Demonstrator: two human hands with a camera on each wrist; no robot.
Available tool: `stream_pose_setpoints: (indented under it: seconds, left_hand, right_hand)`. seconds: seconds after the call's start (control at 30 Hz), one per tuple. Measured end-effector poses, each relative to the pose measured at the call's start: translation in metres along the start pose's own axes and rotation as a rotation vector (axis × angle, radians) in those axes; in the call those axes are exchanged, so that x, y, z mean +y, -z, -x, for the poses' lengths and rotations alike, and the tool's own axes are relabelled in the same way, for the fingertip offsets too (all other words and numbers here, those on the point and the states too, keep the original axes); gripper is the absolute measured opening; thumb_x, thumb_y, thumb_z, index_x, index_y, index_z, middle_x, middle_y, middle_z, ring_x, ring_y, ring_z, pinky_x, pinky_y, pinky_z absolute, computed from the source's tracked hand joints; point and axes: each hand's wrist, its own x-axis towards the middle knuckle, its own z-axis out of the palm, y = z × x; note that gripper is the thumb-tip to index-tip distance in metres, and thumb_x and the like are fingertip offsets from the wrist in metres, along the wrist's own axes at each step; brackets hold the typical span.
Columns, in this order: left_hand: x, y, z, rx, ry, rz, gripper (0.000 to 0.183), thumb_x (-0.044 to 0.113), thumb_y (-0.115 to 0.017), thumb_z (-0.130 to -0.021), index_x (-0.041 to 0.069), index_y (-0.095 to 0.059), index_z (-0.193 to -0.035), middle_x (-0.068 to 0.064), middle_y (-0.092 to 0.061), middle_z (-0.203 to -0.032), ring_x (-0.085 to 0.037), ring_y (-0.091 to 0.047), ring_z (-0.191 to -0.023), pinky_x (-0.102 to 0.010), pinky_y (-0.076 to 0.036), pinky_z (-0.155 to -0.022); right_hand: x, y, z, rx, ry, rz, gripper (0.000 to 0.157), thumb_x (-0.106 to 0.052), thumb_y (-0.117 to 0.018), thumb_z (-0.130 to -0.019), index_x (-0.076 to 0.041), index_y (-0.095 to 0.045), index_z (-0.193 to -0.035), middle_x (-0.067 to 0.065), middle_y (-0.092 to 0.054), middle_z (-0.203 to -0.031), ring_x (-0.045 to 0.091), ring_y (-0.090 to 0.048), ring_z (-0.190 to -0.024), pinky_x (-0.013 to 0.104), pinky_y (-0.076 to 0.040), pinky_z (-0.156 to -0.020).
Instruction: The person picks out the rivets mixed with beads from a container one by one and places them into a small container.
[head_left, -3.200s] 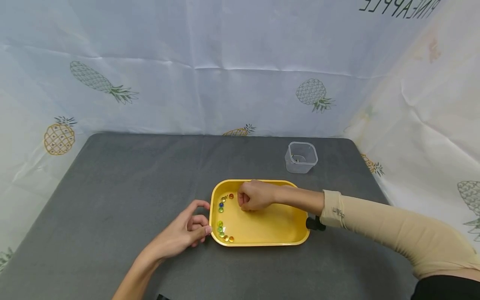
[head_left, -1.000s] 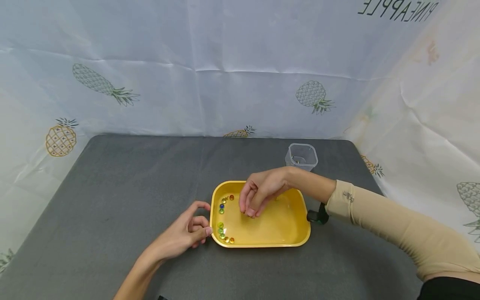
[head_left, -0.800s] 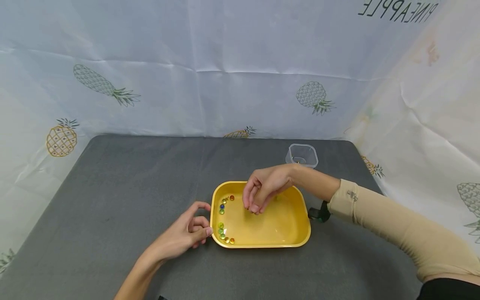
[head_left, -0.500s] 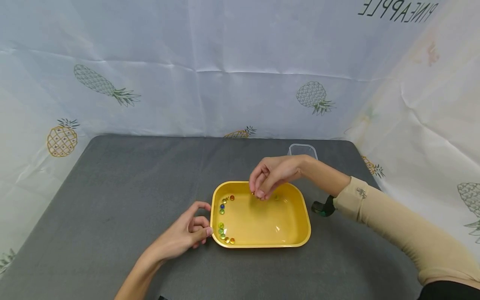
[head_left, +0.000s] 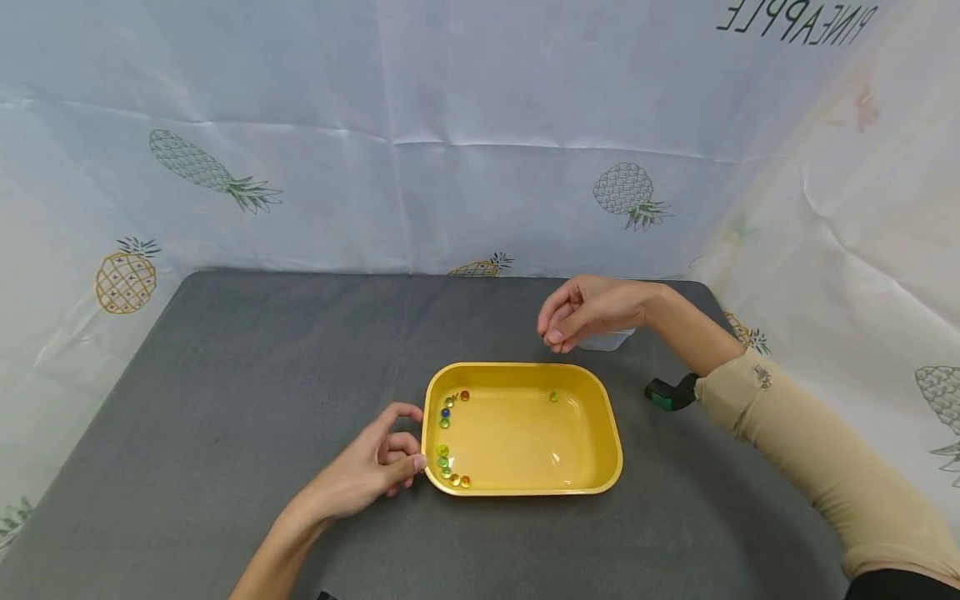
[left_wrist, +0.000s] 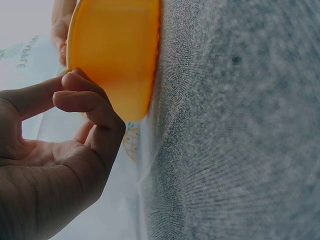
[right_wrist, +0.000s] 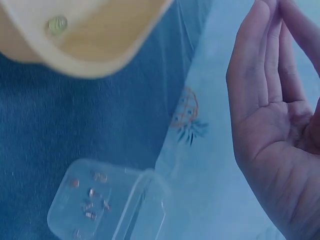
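Note:
A yellow tray (head_left: pixel 517 450) lies on the table; glass marbles (head_left: pixel 445 412) in blue, green, yellow and red line its left side. Farther right inside it sits a lone green marble (head_left: pixel 553 397). My left hand (head_left: pixel 363 467) holds the tray's left rim with bent finger and thumb, seen close in the left wrist view. Beyond the tray's far edge, my right hand (head_left: pixel 596 308) is raised, fingertips together on a tiny dark piece, too small to identify. Partly hidden behind that hand stands a clear plastic container (head_left: pixel 611 340); the right wrist view shows several small coppery pieces (right_wrist: pixel 92 192) in it.
A dark grey cloth covers the table (head_left: pixel 300 350). White curtains (head_left: pixel 450 192) with printed pineapples hang behind it and at the sides. A black wrist device (head_left: pixel 671 392) hangs by the right sleeve (head_left: pixel 795 442).
My right hand has risen out of the tray and moved back and right, now in front of the clear container. The lone green marble is uncovered. My left hand stays at the rim.

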Motion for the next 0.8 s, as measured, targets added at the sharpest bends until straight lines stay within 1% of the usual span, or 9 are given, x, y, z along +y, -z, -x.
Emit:
stream_pose_setpoints:
  seconds: [0.17, 0.27, 0.43, 0.53, 0.63, 0.8]
  left_hand:
    - [-0.001, -0.001, -0.001, 0.001, 0.009, -0.004, 0.056, 0.011, -0.066, -0.107, -0.002, -0.031, -0.149, -0.010, -0.064, -0.093, -0.007, -0.055, -0.067, -0.022, -0.046, -0.059]
    - [-0.001, 0.000, -0.001, 0.002, 0.010, -0.007, 0.056, 0.011, -0.066, -0.106, -0.002, -0.031, -0.149, -0.010, -0.064, -0.093, -0.007, -0.055, -0.067, -0.022, -0.046, -0.059]
    - [0.000, 0.000, -0.001, 0.003, 0.015, -0.004, 0.056, 0.011, -0.066, -0.106, -0.001, -0.032, -0.149, -0.010, -0.064, -0.093, -0.008, -0.055, -0.067, -0.022, -0.046, -0.059]
    - [0.001, 0.000, -0.001, 0.002, 0.010, -0.005, 0.057, 0.011, -0.067, -0.106, -0.001, -0.032, -0.149, -0.010, -0.064, -0.092, -0.008, -0.055, -0.067, -0.023, -0.046, -0.059]
    - [0.001, 0.000, 0.000, 0.002, 0.000, -0.013, 0.058, 0.011, -0.067, -0.106, -0.002, -0.031, -0.149, -0.010, -0.064, -0.092, -0.008, -0.055, -0.066, -0.023, -0.045, -0.058]
    - [0.000, 0.000, 0.000, 0.002, 0.008, -0.006, 0.058, 0.011, -0.067, -0.106, -0.001, -0.031, -0.150, -0.009, -0.064, -0.092, -0.008, -0.054, -0.066, -0.023, -0.046, -0.059]
  right_hand:
    - [0.005, 0.014, 0.013, 0.041, 0.042, -0.008, 0.020, -0.002, -0.063, -0.107, -0.010, -0.079, -0.114, -0.002, -0.081, -0.103, 0.012, -0.078, -0.095, 0.034, -0.064, -0.098]
    - [0.009, 0.021, 0.021, 0.111, 0.038, 0.000, 0.018, -0.003, -0.063, -0.108, -0.009, -0.078, -0.114, -0.001, -0.080, -0.103, 0.013, -0.077, -0.095, 0.032, -0.064, -0.097]
    - [0.017, 0.033, 0.035, 0.261, 0.001, 0.035, 0.014, -0.007, -0.064, -0.108, -0.005, -0.075, -0.116, 0.002, -0.080, -0.105, 0.015, -0.077, -0.097, 0.036, -0.064, -0.100]
    - [0.023, 0.039, 0.042, 0.313, -0.002, 0.029, 0.016, -0.006, -0.063, -0.109, -0.002, -0.074, -0.120, 0.004, -0.080, -0.107, 0.016, -0.077, -0.100, 0.036, -0.064, -0.100]
    - [0.029, 0.046, 0.047, 0.345, 0.009, 0.022, 0.018, -0.005, -0.062, -0.109, 0.000, -0.072, -0.123, 0.004, -0.080, -0.108, 0.015, -0.077, -0.101, 0.034, -0.064, -0.099]
    - [0.039, 0.055, 0.054, 0.409, 0.030, 0.018, 0.019, -0.005, -0.062, -0.109, -0.006, -0.075, -0.123, 0.002, -0.080, -0.110, 0.015, -0.077, -0.103, 0.031, -0.064, -0.097]
